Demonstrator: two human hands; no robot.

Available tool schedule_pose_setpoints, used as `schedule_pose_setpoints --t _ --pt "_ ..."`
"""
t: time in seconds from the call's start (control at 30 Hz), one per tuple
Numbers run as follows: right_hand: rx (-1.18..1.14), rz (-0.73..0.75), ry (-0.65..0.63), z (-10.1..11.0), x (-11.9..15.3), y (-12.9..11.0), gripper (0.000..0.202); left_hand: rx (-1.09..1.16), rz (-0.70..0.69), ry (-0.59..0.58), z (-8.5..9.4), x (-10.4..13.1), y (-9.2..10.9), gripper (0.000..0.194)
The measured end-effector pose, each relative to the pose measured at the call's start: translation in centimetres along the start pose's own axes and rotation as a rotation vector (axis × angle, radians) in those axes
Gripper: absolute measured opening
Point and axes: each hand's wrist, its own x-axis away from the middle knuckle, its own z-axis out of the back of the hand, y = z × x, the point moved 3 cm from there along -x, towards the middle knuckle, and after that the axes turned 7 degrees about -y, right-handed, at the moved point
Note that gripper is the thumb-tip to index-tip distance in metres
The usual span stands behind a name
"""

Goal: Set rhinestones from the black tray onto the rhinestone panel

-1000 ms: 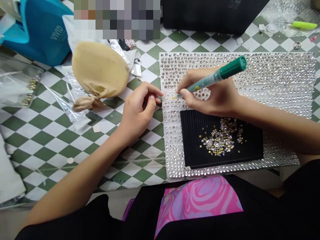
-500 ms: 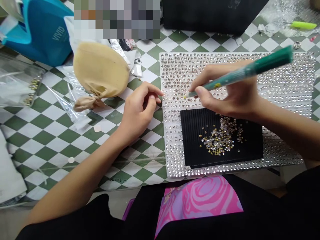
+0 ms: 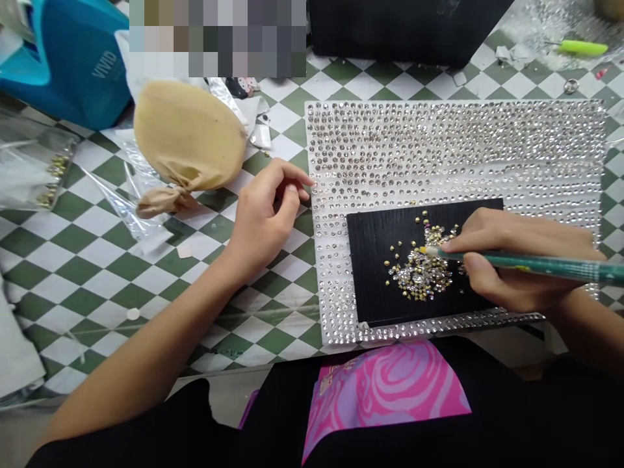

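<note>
My right hand (image 3: 521, 260) grips a green picker pen (image 3: 531, 263) like a pencil. Its pale, yellow-ended tip is at a pile of small rhinestones (image 3: 424, 276), gold-backed and clear, on a ridged black tray (image 3: 380, 292). This tray lies on a white sheet (image 3: 319, 227) covered with rows of set silvery stones. At the sheet's left edge rests my left hand (image 3: 266, 218), loosely curled, its index fingertip touching the edge and nothing visible in it. My right hand covers the tray's right end.
A knotted tan pouch (image 3: 190, 136) lies left of the sheet, near clear plastic bags (image 3: 141, 214). Further back stand a blue VIVID container (image 3: 92, 71) and a black box (image 3: 404, 29). A lime-handled tool (image 3: 582, 47) lies at the far right on the checkered tablecloth (image 3: 205, 331).
My right hand has come down and right with the pen, from the rows of set stones to the pile on the black tray. My left hand stays at the sheet's edge.
</note>
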Motion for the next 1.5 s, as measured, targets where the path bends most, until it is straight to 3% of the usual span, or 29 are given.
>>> schedule_pose_setpoints --t 0.2,0.5,0.63,0.77,0.93,1.03,1.23,1.5 --pt "-0.030 -0.049 -0.018 -0.7 1.0 0.3 0.023 -0.006 -0.006 0.001 0.0 -0.1 0.1 0.011" --pt "-0.019 -0.004 -0.028 -1.1 1.0 0.7 0.021 -0.010 0.027 -0.005 0.0 0.1 0.1 0.012" --pt "-0.118 -0.080 0.010 -0.6 0.7 1.3 0.023 -0.004 -0.001 0.001 0.0 -0.1 0.0 0.009" --pt "-0.130 -0.069 0.140 -0.1 -1.2 1.7 0.019 -0.004 -0.027 0.006 0.0 -0.2 -0.2 0.007" --pt "-0.315 -0.027 0.171 -1.2 -5.5 2.1 0.009 -0.012 0.007 -0.003 0.0 -0.1 0.0 0.011" --pt "-0.375 -0.057 0.103 -2.5 -7.7 2.7 0.015 -0.010 -0.007 -0.008 0.0 -0.1 0.1 0.012" --pt "-0.229 -0.017 -0.080 -4.4 -9.4 3.2 0.024 -0.032 -0.002 -0.013 0.1 -0.1 0.1 0.012" --pt "-0.135 -0.025 -0.119 -4.6 -9.4 3.3 0.016 -0.048 0.008 -0.015 0.1 -0.1 0.2 0.011"
